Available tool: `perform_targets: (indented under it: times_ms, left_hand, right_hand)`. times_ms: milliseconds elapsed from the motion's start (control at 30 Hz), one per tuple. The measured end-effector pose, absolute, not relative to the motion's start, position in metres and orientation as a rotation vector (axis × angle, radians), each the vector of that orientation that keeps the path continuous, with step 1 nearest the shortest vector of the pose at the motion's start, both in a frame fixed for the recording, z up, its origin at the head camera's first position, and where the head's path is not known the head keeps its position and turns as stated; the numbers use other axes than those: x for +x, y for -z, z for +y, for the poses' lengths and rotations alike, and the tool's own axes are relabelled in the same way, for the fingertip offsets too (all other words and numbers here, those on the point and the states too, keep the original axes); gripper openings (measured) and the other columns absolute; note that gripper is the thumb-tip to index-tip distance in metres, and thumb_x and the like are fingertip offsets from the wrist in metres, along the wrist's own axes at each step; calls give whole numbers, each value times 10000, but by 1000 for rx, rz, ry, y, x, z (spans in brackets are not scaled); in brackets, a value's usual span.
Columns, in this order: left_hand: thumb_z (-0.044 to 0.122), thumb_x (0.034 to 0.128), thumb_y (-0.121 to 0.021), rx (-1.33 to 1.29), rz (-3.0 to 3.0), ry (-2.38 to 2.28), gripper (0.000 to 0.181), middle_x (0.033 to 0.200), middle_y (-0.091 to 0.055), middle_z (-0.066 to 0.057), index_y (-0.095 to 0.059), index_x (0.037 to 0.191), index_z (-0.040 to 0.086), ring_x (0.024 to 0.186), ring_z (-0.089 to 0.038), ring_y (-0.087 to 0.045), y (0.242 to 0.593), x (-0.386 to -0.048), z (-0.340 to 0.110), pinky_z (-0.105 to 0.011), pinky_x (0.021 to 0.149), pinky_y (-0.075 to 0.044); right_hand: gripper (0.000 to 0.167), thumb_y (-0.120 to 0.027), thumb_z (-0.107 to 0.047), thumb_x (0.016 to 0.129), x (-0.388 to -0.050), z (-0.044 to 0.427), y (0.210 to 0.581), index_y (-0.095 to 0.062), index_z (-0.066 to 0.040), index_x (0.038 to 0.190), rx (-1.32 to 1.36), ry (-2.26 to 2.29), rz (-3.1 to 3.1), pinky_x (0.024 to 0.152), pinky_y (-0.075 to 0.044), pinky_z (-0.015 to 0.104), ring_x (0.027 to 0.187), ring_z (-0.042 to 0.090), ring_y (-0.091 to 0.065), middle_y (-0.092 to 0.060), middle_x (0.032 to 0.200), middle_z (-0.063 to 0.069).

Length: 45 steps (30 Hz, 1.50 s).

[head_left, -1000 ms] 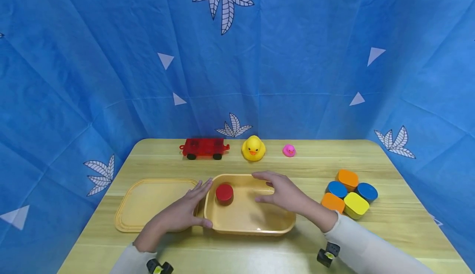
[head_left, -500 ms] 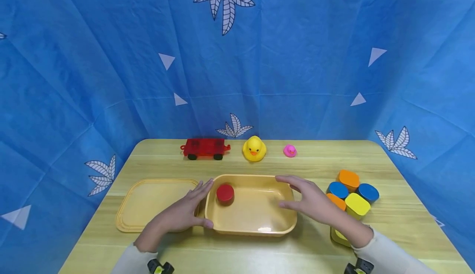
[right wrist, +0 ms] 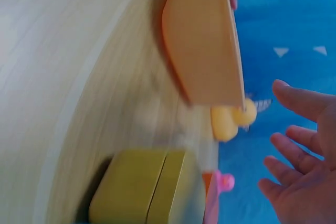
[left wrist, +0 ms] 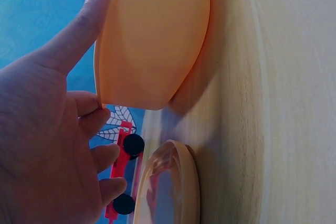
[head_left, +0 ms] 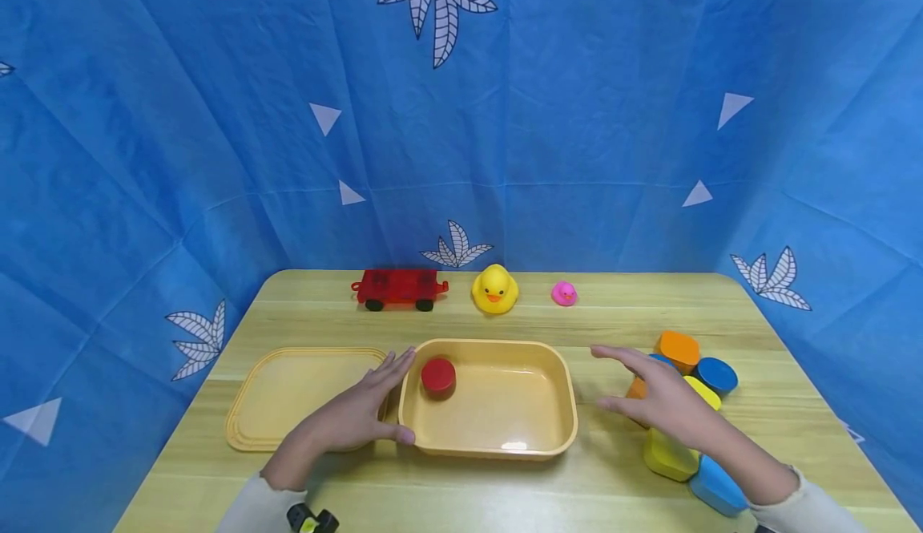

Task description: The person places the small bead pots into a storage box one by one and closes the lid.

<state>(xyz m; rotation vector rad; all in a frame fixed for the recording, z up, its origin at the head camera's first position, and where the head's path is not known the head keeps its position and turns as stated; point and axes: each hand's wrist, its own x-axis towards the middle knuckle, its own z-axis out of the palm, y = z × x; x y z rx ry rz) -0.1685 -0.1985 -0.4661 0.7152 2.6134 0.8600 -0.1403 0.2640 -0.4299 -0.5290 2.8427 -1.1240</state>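
A tan plastic box sits in the middle of the table, and a red round block lies inside it at the left. My left hand rests against the box's left end, thumb at the near corner and fingers extended toward the far one. In the left wrist view, its thumb and index finger touch the rim. My right hand is in the air to the right of the box, fingers spread and holding nothing. Behind it are several blocks, among them a yellow block and an orange block, partly covered by the hand.
The tan lid lies left of the box, partly under my left hand. Along the back stand a red toy wagon, a yellow duck and a small pink duck. A blue block lies beside my right forearm.
My right hand has moved right, from over the box to beside the blocks. The left hand and the box have stayed in place.
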Motion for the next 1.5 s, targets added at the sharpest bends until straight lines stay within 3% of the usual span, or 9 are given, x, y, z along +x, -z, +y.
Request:
perform_targets:
  times_ms: [233,567,1033,1500]
  left_hand:
    - [553,808,-824,707,2609,-864,1181,1736,-99,2,-80,1676,258,1595,-346,-32,466,-168,-198,-633,1248,-101]
    - [554,805,-827,681,2598,-855,1178,1735,-96,18,-85,1675,273,1598,-327,-29,465,-169,-197,-623,1252,-99]
    - [553,813,-820,692,2595,-878,1162,1736,-101,-23,-94,1675,273,1594,-348,-18,465,-169,-197,-656,1238,-102]
    - [551,800,-832,677,2598,-867,1184,1733,-98,4,-77,1674,288,1599,-314,-16,464,-169,-198,-628,1251,-92]
  right_hand:
    - [701,-824,-299,892,-139,294,435,-532,-119,1503,-526,1057,2844,1020,-479,652,1341,438,-527,-558,1498,144]
    - [709,-842,-410,847,-137,313,448,-607,-82,1431,-447,831,2872,998,-419,750,1350,566,-449,-479,1518,291]
    - [682,-870,-376,820,-140,314,451,-641,-79,1390,-478,715,2930,993,-388,784,1358,582,-419,-482,1507,306]
    - [568,-855,-196,850,-144,308,452,-654,-92,1372,-538,723,2937,1032,-400,744,1353,535,-453,-563,1439,268]
